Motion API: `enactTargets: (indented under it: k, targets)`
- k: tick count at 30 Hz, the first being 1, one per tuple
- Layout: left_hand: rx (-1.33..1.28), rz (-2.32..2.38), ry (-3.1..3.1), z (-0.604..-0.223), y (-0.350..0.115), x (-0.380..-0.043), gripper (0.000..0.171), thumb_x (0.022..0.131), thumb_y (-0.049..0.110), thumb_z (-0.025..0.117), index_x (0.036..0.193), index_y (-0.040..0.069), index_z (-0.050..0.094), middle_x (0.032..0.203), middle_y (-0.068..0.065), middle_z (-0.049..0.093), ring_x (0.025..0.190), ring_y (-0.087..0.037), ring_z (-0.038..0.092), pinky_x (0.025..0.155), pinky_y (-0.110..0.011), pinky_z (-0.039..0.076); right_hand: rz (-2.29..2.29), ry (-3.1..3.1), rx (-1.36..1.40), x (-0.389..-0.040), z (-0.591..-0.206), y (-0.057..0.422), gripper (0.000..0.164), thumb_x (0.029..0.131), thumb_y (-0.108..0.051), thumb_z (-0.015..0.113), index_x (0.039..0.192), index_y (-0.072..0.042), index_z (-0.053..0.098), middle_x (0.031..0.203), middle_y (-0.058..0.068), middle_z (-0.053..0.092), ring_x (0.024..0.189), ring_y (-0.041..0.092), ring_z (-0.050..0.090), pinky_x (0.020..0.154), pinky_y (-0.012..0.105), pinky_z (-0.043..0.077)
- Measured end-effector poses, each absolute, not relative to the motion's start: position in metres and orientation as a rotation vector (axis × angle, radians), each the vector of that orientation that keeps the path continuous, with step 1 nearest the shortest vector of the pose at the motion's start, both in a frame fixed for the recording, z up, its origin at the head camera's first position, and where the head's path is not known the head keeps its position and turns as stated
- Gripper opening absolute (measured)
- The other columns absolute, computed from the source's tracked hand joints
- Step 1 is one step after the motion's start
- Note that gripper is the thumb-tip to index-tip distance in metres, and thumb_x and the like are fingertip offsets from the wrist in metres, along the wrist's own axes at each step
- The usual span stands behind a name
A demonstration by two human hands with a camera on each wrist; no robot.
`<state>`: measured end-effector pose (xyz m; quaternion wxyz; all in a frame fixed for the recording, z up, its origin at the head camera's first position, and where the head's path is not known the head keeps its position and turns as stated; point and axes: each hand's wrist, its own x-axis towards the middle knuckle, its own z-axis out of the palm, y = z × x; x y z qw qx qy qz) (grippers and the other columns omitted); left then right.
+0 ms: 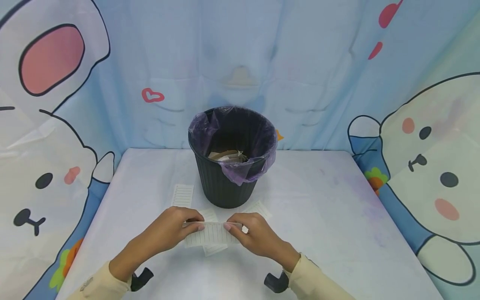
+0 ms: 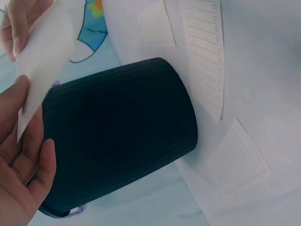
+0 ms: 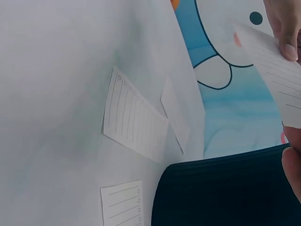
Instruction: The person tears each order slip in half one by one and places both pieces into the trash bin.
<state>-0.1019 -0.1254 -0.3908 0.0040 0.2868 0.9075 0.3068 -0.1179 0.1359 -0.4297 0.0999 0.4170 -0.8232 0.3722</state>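
In the head view, a lined slip of paper [image 1: 212, 234] stretches between both hands in front of the bin. My left hand [image 1: 174, 228] pinches one end between thumb and fingers, and my right hand [image 1: 256, 234] pinches the other. The left wrist view shows the held paper [image 2: 49, 52] edge-on, raised above the table. More lined slips lie below and around it: one slip [image 1: 183, 195] left of the bin, another slip [image 1: 260, 208] at its right foot, and a slip [image 1: 215, 250] partly hidden under the held one.
A black ribbed bin [image 1: 226, 187] stands behind the hands, lined with a purple plastic bag [image 1: 245, 168]. Paper or cardboard scraps [image 1: 228, 156] lie inside. The white table [image 1: 322, 216] is backed by a blue cartoon curtain [image 1: 240, 50].
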Motion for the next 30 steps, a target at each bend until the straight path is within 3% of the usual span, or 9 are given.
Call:
enactTargets:
  k: [5,15,30]
  targets:
    - [0.919,1.039,2.810,-0.396,-0.129,-0.104,0.007,0.092,0.018,0.073,0.097,0.015,0.077,0.092,0.010,0.074,0.085,0.000,0.066,0.077,-0.024,0.057,1.149,-2.460,1.230,-0.117,-0.431,0.138,0.010,0.099,-0.012,0.064,0.095,-0.008,0.073,0.081,0.000,0.073,0.070,-0.001,0.054,0.063,0.020,0.053]
    - [0.975,1.086,2.779,-0.400,-0.129,-0.103,0.006,0.094,0.017,0.071,0.095,0.016,0.077,0.090,0.010,0.074,0.084,-0.001,0.065,0.076,-0.025,0.057,1.191,-2.472,1.234,-0.117,-0.432,0.141,0.012,0.100,-0.010,0.062,0.094,-0.008,0.073,0.089,0.000,0.076,0.076,0.001,0.063,0.069,0.020,0.055]
    - [1.081,1.180,2.854,-0.412,-0.124,-0.099,0.005,0.091,0.014,0.074,0.095,0.015,0.077,0.089,0.009,0.074,0.080,0.001,0.061,0.072,-0.023,0.056,1.393,-2.476,1.191,-0.119,-0.434,0.146,0.017,0.099,-0.006,0.059,0.090,-0.008,0.074,0.083,0.001,0.074,0.070,0.000,0.056,0.062,0.022,0.053]
